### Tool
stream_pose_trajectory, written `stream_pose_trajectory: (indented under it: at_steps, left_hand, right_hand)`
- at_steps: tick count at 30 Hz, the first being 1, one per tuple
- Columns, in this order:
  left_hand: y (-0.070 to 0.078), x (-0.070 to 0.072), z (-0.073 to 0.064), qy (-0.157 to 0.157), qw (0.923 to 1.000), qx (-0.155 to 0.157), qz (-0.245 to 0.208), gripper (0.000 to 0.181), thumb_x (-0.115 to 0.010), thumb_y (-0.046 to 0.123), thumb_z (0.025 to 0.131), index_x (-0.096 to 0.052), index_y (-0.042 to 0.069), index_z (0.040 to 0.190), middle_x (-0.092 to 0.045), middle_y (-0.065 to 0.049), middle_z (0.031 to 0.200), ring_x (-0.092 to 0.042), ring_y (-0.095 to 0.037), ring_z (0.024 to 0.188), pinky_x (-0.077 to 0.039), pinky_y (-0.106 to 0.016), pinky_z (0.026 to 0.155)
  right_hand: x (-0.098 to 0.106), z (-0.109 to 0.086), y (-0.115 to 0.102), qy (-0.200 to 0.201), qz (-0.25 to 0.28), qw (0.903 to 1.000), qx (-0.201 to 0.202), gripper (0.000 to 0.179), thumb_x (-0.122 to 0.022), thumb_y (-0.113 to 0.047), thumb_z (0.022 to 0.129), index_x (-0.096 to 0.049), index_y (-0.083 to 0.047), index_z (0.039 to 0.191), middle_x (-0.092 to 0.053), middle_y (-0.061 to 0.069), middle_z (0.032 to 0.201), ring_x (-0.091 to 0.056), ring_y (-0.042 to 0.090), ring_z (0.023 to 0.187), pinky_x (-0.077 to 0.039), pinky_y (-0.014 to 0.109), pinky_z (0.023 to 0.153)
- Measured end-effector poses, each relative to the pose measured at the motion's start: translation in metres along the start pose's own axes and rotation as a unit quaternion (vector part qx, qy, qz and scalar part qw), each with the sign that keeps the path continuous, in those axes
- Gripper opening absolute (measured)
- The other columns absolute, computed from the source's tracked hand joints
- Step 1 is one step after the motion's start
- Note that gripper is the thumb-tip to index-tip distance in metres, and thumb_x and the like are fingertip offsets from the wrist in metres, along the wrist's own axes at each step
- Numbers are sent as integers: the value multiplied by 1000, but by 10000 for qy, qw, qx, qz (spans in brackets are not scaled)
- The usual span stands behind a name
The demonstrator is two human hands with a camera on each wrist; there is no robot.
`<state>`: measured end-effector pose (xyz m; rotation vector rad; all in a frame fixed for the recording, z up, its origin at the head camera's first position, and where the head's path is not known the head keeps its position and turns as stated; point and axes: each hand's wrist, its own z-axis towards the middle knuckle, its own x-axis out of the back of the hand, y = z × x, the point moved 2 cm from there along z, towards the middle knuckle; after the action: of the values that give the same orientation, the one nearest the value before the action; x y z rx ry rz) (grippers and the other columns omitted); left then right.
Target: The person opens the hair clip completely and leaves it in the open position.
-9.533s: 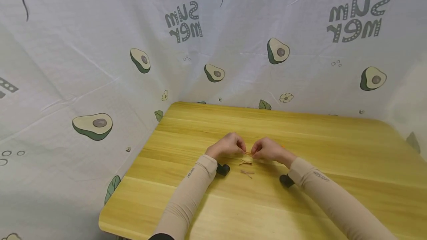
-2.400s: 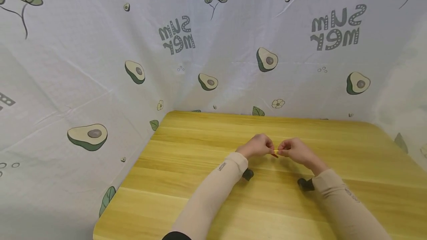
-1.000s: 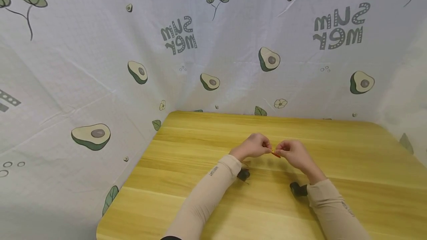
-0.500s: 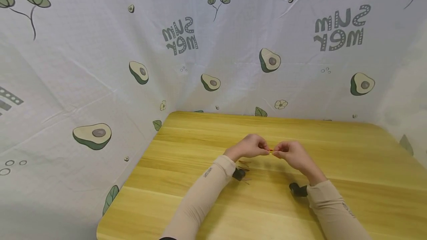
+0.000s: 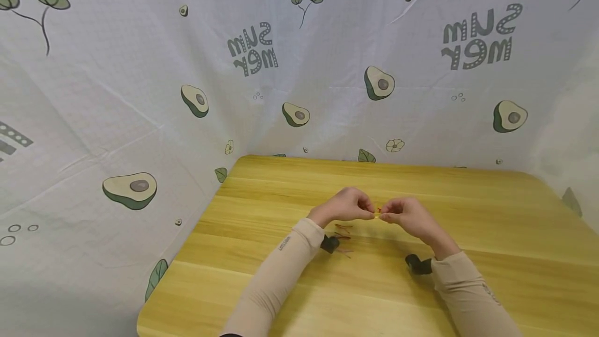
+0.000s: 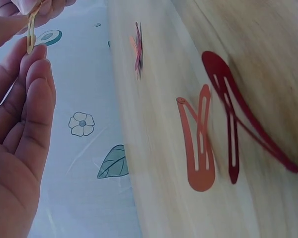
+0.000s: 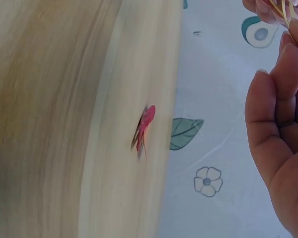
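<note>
A thin yellow snap hair clip (image 6: 32, 29) is pinched between both hands over the table. My left hand (image 5: 347, 205) holds one end between thumb and fingertips. From the other side my right hand (image 5: 408, 216) pinches the clip too; its fingers are partly hidden in the wrist views. On the table by the left wrist lie sprung-open hair clips: an orange one (image 6: 201, 148) and a dark red one (image 6: 232, 114), with another clip (image 5: 344, 251) nearer the body. A small heap of red and orange clips (image 7: 146, 124) sits beyond the hands, mostly hidden in the head view.
The wooden table (image 5: 290, 186) has rounded corners. A white curtain (image 5: 327, 56) printed with avocados hangs behind it and on the left. Black wrist-worn devices (image 5: 418, 265) jut out beneath both sleeves.
Earlier an orange-brown clip was between the hands, with two clips on the table; now a yellow one is held and three lie there. Both hands have lately drifted slightly left.
</note>
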<state>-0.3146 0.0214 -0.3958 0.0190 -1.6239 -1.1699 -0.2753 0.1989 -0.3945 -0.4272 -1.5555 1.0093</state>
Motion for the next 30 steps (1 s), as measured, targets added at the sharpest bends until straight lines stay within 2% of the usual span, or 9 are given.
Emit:
stream_pose_trajectory:
  at_steps: [9,18,26,30]
  left_hand:
    - [-2,6,-12,-127,9996,-165,-182,4,-66,23,79,-64,20,79,-62,9,75,-57,-4,67,-48,-17,61]
    - [-5,11,-22,-415,9987,-274,-94,4,-67,20,78,-64,18,79,-63,8,73,-57,-3,64,-49,-18,60]
    - [-8,14,-37,-582,9977,-350,-59,5,-69,19,76,-64,18,78,-63,8,72,-58,-3,65,-48,-17,61]
    - [-10,16,-45,-641,9973,-346,-92,6,-70,20,76,-64,18,78,-62,7,72,-57,-3,64,-48,-18,61]
  right_hand:
    - [-4,-2,-8,-269,117,9996,54,19,-60,-19,84,-61,-1,92,-61,17,90,-55,19,78,-46,37,71]
    - [-13,-1,-11,-727,477,9958,282,20,-59,-15,84,-61,3,92,-61,21,91,-58,18,78,-48,39,73]
    - [-23,-2,-14,-1128,625,9907,440,18,-61,-14,83,-62,1,93,-63,17,91,-60,30,85,-50,35,73]
    - [-27,-1,-18,-1335,701,9869,580,19,-61,-12,83,-62,3,94,-63,19,93,-60,30,84,-50,35,73]
